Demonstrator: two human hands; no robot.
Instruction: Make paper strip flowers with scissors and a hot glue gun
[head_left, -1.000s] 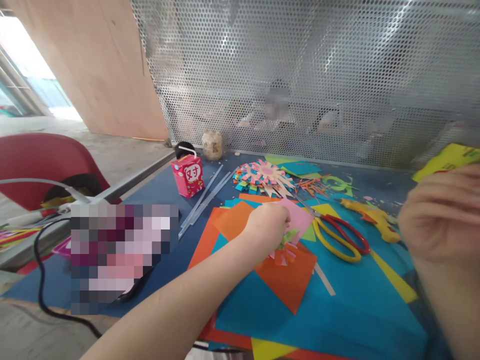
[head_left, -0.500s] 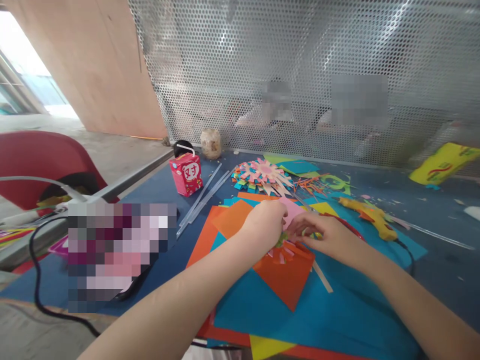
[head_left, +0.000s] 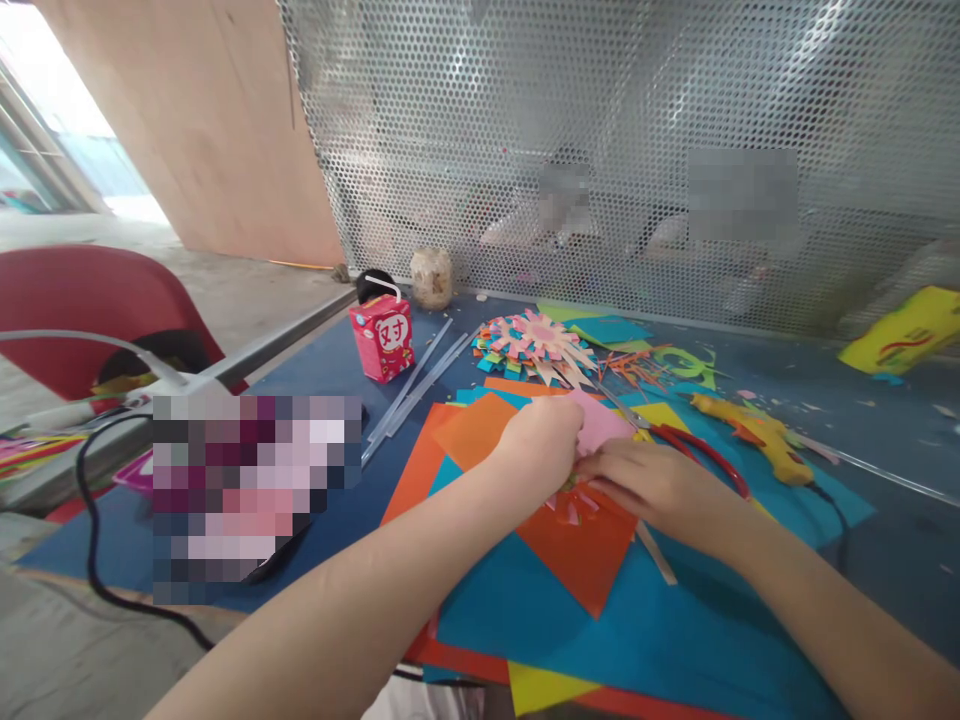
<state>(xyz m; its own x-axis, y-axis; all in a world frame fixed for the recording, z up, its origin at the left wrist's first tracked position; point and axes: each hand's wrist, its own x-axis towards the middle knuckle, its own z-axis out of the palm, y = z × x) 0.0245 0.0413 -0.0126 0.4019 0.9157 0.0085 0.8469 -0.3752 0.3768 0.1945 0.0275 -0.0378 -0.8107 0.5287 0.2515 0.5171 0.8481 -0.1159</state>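
The left hand [head_left: 544, 440] grips the fringed flower [head_left: 574, 508] and the right hand [head_left: 651, 488] touches it — its hold hidden from me — so light pressure should avoid crumpling.

Our table [head_left: 900, 415] in front of a mesh panel [head_left: 600, 90]

Between our left hand [head_left: 544, 440] and right hand [head_left: 645, 480], a paper piece [head_left: 574, 505] lies on stacked sheets [head_left: 540, 620]. Behind these we find paper flowers [head_left: 532, 335]. Left of the flowers lie sticks [head_left: 431, 383], then a carton [head_left: 382, 338] with a jar [head_left: 432, 278] behind it. Behind the right hand, scissors [head_left: 705, 446] lie on the sheets; a glue gun [head_left: 769, 445] lies to their right, a packet [head_left: 904, 332] beyond.
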